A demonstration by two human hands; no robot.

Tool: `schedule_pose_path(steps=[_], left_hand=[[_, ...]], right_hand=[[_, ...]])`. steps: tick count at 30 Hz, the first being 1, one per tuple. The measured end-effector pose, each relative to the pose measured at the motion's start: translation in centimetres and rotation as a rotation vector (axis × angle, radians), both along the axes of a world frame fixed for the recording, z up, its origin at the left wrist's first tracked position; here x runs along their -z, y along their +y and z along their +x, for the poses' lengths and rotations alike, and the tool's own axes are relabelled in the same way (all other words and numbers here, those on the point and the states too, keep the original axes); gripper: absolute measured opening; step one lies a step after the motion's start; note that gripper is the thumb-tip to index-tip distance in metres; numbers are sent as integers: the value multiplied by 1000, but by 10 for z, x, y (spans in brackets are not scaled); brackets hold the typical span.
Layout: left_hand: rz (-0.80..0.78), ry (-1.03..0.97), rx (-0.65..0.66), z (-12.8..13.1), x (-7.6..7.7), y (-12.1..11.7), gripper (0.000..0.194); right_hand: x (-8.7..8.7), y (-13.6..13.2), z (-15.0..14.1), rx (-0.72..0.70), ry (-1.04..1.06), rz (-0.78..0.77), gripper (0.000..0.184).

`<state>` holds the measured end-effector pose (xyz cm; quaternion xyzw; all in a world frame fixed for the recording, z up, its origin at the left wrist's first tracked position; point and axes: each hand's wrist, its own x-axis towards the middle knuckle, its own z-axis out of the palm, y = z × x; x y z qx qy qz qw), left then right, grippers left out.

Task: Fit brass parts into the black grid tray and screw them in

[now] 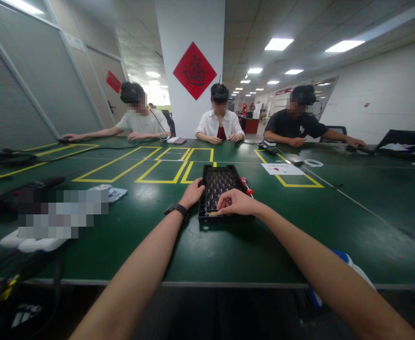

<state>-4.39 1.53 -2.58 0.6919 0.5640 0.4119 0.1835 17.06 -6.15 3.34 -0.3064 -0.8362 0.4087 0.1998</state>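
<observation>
From the head camera, one black tray [217, 182] with a grid of small pockets lies on the green counter [229, 245], straight ahead of the person and near the counter's middle. The left hand [192, 193] rests against the tray's left rim, fingers curled loosely over the edge, a grip that steadies rather than clenches; one dark watch [177, 209] sits on that wrist. The right hand [236, 203] lies over the tray's near right corner with its fingertips bent down into the front row of pockets; whether that grip pinches anything there is too small to tell. One screwdriver [246, 186] with a red handle lies just beside the tray's right rim, touching or nearly touching it.

Yellow tape [165, 165] marks several rectangles on the counter beyond the tray. One white sheet of paper [282, 168] lies to the right of them, and one white ring [313, 163] further right. Three people sit along the far side, each with forearms on the counter. One red diamond sign [194, 71] hangs on the white pillar behind them.
</observation>
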Motion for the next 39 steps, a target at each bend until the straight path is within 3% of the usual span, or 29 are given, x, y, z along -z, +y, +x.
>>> schedule_pose_path(steps=[21, 28, 39], left_hand=[[13, 4, -4, 0, -2, -2, 52], [10, 14, 6, 1, -2, -2, 53], [19, 17, 5, 0, -2, -2, 53]], right_hand=[[0, 0, 0, -3, 9, -60, 33], [-2, -1, 0, 5, 4, 15, 29], [1, -2, -1, 10, 11, -61, 28]])
